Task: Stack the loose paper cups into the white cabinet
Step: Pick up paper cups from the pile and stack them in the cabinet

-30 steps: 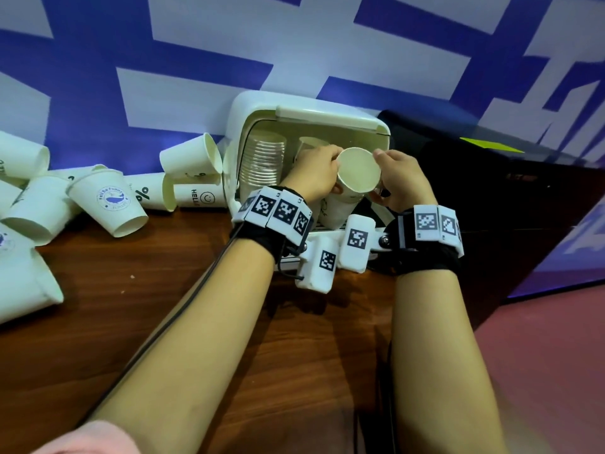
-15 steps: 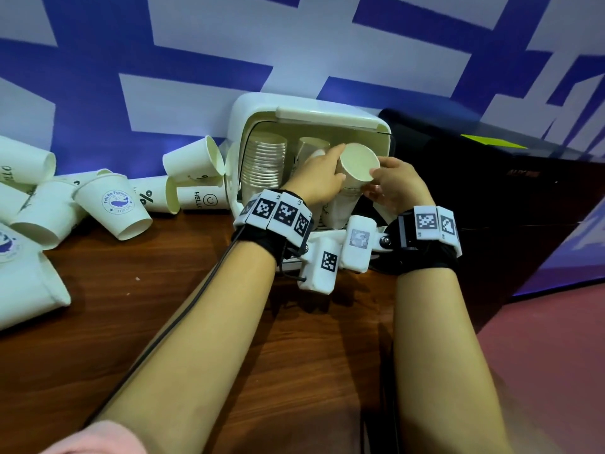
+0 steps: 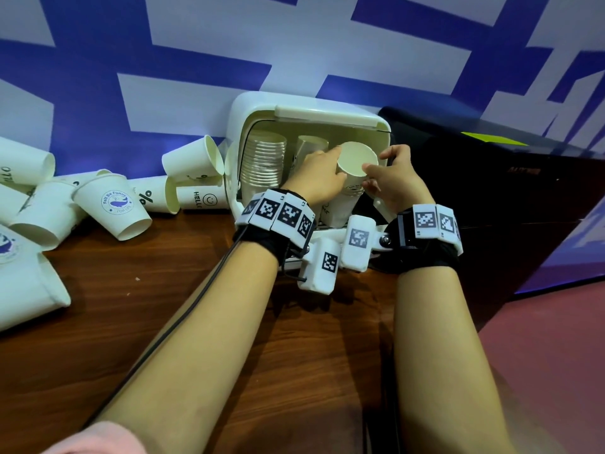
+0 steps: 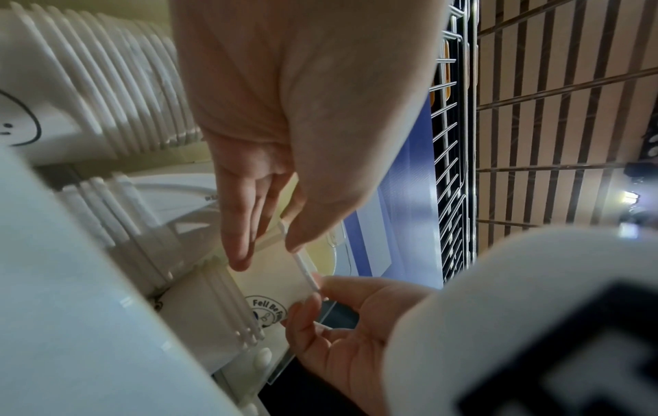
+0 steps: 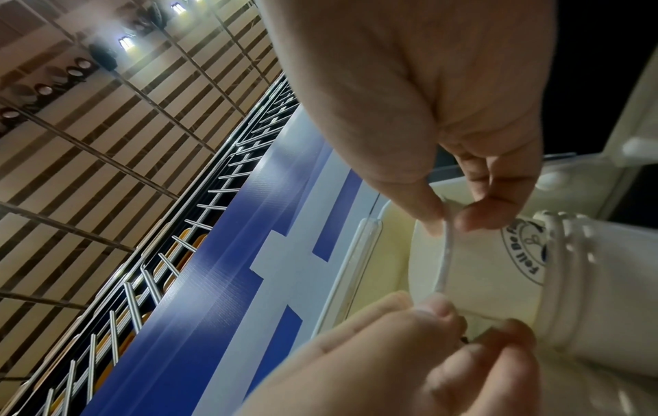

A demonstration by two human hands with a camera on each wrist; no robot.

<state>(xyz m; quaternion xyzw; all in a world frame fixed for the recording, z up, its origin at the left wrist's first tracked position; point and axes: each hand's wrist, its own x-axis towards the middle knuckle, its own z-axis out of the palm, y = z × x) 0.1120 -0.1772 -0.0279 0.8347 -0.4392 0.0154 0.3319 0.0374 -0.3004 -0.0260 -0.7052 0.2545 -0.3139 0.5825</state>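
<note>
Both hands meet at the mouth of the white cabinet (image 3: 262,106), which stands on the wooden counter (image 3: 163,322) directly ahead of them, and together they hold one paper cup (image 3: 357,162) by its rim. The left hand (image 3: 314,181) pinches the rim on its left side, thumb inside the lip and fingers along the outer wall; the right hand (image 3: 393,178) pinches the rim on the opposite side between thumb and fingertip, as the right wrist view shows closely. The cup sits mouth-up and partly nested in a short stack of cups (image 3: 340,208) just below the hands, at the cabinet's front right. Its long axis leans slightly back toward the person, and part of its printed wall shows above the stack's rims, so it does not look fully seated. The coming move is probably a push straight down along that axis, with both hands equally near. Beyond the left hand stands a tall stack (image 3: 263,162) inside the cabinet, with another stack (image 3: 311,145) between it and the held cup. Many loose cups (image 3: 111,204) lie tumbled on the counter, well to the left of the left hand.
</note>
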